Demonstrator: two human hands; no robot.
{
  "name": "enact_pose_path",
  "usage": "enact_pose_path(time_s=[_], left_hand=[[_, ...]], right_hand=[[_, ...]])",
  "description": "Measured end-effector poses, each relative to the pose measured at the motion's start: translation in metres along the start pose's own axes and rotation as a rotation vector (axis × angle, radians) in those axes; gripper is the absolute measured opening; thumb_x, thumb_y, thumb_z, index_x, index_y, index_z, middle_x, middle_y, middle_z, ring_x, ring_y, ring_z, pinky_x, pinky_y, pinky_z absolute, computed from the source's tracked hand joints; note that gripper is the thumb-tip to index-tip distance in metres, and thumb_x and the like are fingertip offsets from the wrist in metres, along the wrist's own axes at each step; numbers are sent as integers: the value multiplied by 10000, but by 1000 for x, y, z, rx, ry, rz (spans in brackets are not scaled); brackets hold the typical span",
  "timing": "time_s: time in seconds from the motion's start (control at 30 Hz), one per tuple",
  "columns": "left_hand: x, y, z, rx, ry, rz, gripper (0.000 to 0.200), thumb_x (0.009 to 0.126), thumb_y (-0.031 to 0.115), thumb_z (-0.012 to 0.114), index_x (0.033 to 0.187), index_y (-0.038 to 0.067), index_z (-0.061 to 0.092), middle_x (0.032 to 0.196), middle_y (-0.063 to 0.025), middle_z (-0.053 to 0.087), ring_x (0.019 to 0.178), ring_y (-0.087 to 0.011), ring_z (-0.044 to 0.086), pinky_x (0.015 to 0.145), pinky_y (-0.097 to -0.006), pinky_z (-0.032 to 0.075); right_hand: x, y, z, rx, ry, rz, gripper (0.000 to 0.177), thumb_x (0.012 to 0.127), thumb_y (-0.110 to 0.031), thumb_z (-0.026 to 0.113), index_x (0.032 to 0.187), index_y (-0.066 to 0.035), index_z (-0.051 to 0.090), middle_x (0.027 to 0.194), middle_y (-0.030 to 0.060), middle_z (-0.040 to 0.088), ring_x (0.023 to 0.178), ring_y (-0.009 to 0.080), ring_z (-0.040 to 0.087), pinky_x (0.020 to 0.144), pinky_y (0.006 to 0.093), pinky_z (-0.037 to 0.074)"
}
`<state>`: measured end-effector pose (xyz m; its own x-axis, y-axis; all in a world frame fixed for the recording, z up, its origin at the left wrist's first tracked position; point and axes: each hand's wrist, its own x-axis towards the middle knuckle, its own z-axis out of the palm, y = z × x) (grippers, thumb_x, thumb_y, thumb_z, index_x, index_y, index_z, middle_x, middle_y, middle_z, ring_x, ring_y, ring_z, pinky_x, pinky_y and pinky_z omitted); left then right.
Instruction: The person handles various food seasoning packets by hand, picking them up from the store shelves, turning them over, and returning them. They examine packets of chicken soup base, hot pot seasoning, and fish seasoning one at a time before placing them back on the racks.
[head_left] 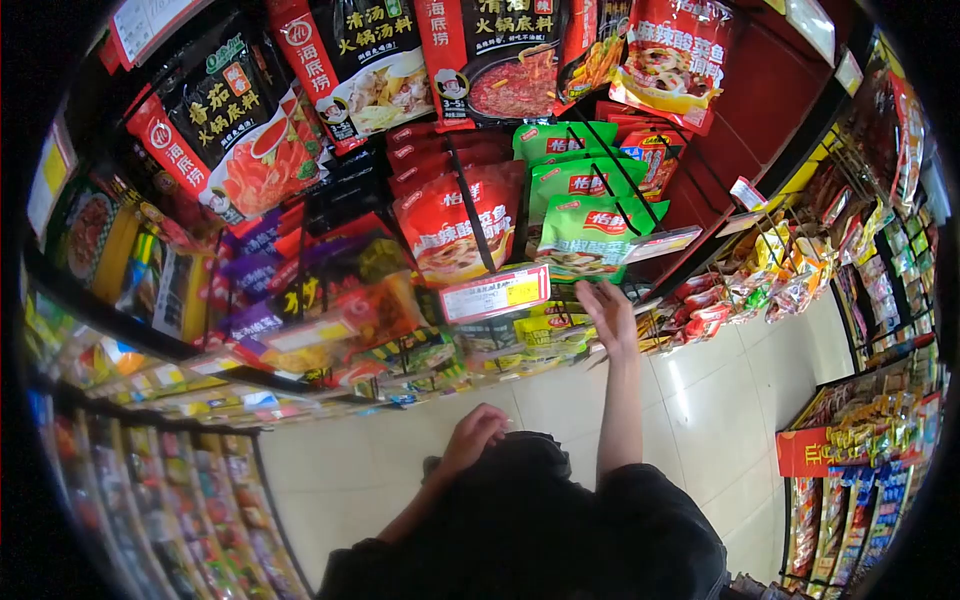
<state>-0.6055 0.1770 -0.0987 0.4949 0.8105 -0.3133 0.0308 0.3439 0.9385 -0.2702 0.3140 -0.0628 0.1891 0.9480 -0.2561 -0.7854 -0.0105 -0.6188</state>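
Note:
My right hand point(610, 312) reaches up to a shop shelf, fingers spread, touching the bottom of the green sauce packets point(590, 235) that hang on a peg. It holds nothing. Left of them hang red packets point(455, 225) above a white and yellow price tag point(495, 293). My left hand point(472, 436) is low near my body, fingers loosely curled, resting by my dark clothing with nothing visible in it.
Large hotpot soup-base bags point(240, 130) hang on the top row. Yellow packets point(545, 335) fill the shelf below the tag. More snack racks point(850, 440) stand on the right across a pale tiled aisle floor point(700, 400).

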Motion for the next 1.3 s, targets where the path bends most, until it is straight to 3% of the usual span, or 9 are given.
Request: enact_pose_path(time_s=[0.13, 0.43, 0.73, 0.87, 0.97, 1.07, 1.17, 1.27, 1.3], left_hand=[[-1, 6, 2, -23, 47, 6, 146, 1028, 170, 523, 1090, 67, 606, 1001, -45, 665, 843, -112, 632, 721, -248, 521], [9, 12, 14, 19, 32, 7, 153, 1031, 181, 516, 1099, 76, 605, 992, -34, 652, 841, -107, 623, 723, -248, 518], [17, -4, 17, -63, 46, 26, 164, 1029, 200, 525, 1097, 79, 612, 995, -35, 652, 836, -104, 626, 718, -243, 514], [18, -7, 15, -66, 59, 23, 178, 1031, 202, 510, 1102, 74, 612, 995, -38, 653, 832, -105, 628, 713, -247, 517], [18, -13, 13, -107, 70, 32, 191, 1030, 210, 508, 1105, 69, 612, 994, -38, 655, 830, -107, 632, 714, -249, 520], [16, -17, 10, -95, 82, 37, 198, 1027, 214, 512, 1114, 67, 613, 993, -37, 658, 830, -109, 638, 719, -250, 522], [8, -13, 8, -68, 74, 32, 197, 1023, 208, 520, 1126, 68, 613, 995, -37, 661, 835, -112, 641, 724, -251, 524], [0, -9, 1, -69, 36, 52, 186, 1017, 192, 536, 1132, 68, 615, 1008, -41, 668, 843, -116, 643, 730, -252, 526], [-2, -9, 0, -72, 17, 61, 182, 1014, 186, 543, 1133, 68, 616, 1014, -43, 670, 846, -118, 644, 732, -253, 527]], right_hand=[[-13, -14, -2, -18, 42, -112, 447, 1007, -195, 594, 1325, 85, 452, 1343, 271, 504, 1260, 355, 562, 1075, 417, 504], [-4, -8, -1, 29, -88, 135, 495, 1024, -165, 538, 1409, 97, 373, 1406, 319, 481, 1320, 409, 510, 1120, 452, 460], [0, 6, -2, 83, -131, 166, 551, 1011, -166, 533, 1466, 82, 348, 1452, 296, 445, 1335, 378, 496, 1132, 433, 437], [-32, 5, 22, -153, -89, 89, 603, 1006, -197, 558, 1490, 69, 317, 1418, 266, 469, 1287, 371, 535, 1100, 439, 461], [-70, -3, 37, -634, -35, 18, 425, 1019, -214, 572, 1384, -1, 527, 1244, 98, 624, 1085, 207, 638, 927, 340, 517], [-99, -30, 45, -984, -331, 96, 282, 1001, -165, 599, 1229, -8, 657, 1087, 60, 693, 939, 164, 675, 824, 323, 531], [-132, -77, 101, -1180, -810, -111, 235, 966, -112, 635, 1160, 6, 697, 1003, 97, 714, 867, 200, 697, 779, 330, 547], [-152, -114, 152, -1274, -1022, -325, 280, 924, -99, 682, 1190, -12, 698, 1013, 125, 726, 921, 242, 703, 801, 340, 550], [-150, -121, 165, -1281, -1079, -399, 249, 949, -107, 657, 1186, -63, 721, 1066, 130, 735, 927, 308, 710, 841, 364, 551]])
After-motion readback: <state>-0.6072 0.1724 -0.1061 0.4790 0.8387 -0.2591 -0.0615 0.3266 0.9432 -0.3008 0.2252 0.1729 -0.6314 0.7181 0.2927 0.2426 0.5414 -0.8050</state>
